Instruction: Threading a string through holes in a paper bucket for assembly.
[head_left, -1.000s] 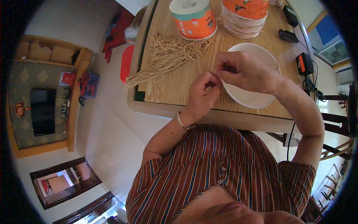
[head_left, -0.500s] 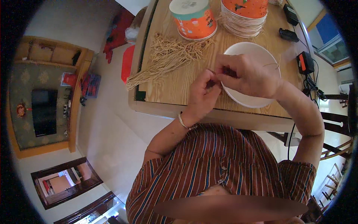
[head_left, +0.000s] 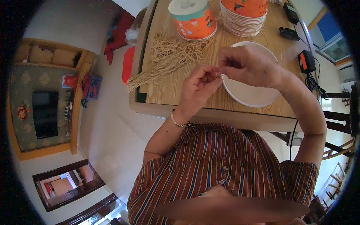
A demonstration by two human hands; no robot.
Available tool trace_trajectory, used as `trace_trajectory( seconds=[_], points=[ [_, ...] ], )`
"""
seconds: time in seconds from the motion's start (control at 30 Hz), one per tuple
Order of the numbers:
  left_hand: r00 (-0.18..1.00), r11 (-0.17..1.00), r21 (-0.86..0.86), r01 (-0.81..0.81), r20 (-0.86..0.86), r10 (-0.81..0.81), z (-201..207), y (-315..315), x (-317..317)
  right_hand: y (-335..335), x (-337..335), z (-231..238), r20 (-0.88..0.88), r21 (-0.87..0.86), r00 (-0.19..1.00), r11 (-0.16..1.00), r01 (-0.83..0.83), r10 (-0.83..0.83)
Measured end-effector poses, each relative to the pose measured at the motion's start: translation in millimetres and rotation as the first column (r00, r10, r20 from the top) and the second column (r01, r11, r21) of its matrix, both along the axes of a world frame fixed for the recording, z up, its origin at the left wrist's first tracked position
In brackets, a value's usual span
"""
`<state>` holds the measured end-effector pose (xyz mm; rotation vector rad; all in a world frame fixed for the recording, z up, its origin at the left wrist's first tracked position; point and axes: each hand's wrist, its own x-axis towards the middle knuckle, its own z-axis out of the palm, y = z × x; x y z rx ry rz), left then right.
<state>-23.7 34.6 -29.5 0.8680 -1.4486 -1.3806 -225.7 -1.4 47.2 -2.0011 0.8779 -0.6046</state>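
Observation:
My left hand (head_left: 200,84) and my right hand (head_left: 251,67) meet fingertip to fingertip above the near left rim of a white round tub (head_left: 255,95). Both are closed in a pinch. A small pale bit of thin tan cord (head_left: 222,76) shows between the fingertips; the fingers cover most of it. Beyond the right hand, a fine tan strand (head_left: 281,58) stands out past the tub's rim. To the left of the tub, a loose bundle of tan cords (head_left: 168,60) lies on the wooden table (head_left: 168,95), crinkled at its far end and straighter toward the table's left edge.
An upturned orange and teal paper tub (head_left: 195,24) stands behind the cords. Beside it rises a stack of orange paper tubs (head_left: 243,20). Black adapters (head_left: 289,33) and a charger with an orange label (head_left: 306,62) trail cables along the right edge. A red stool (head_left: 128,65) stands at left.
My left hand has shifted slightly left and up, its fingers more stretched toward the right hand. The right hand has tilted and moved a little up. The tubs and cord bundle stay put.

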Motion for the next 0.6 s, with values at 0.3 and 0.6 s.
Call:
trace_trajectory(
  seconds=[0.3, 0.6],
  points=[
    [0.997, 0.998, 0.054, 0.042, -0.060, -0.039, -3, -7, -5, 1, 0, -2, 0.002, -0.004, 0.999, 0.999, -0.042, 0.042],
    [0.996, 0.999, -0.024, 0.044, -0.072, -0.045, -19, -6, -1, 4, -6, -6, 0.085, -0.049, 0.996, 0.999, 0.001, 0.003]
  ],
)
